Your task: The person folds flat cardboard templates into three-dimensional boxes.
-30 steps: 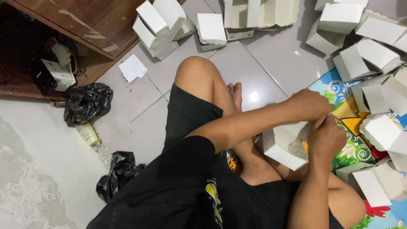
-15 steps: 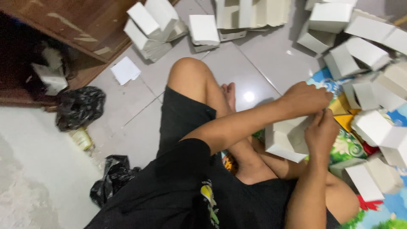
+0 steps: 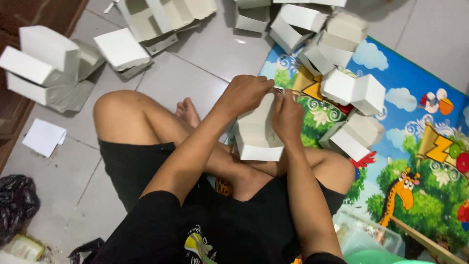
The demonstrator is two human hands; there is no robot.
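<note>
I sit cross-legged on the floor with a white cardboard box [image 3: 256,134] held over my lap. My left hand [image 3: 243,93] grips its upper left edge. Close beside it, my right hand [image 3: 287,115] pinches the top right flap. Both hands press on the same half-folded box, whose open side faces away from me. My bare knee [image 3: 110,110] sticks out to the left.
Several folded white boxes [image 3: 351,90] lie around on the grey tiles and on a colourful cartoon play mat [image 3: 420,146]. More boxes [image 3: 46,66] pile up at the left by dark wooden furniture. A black plastic bag [image 3: 17,203] and a clear tub [image 3: 366,237] sit near me.
The view has swung right and closer to the box. Both hands stay on the box and have shifted along its top edge, folding the flap.
</note>
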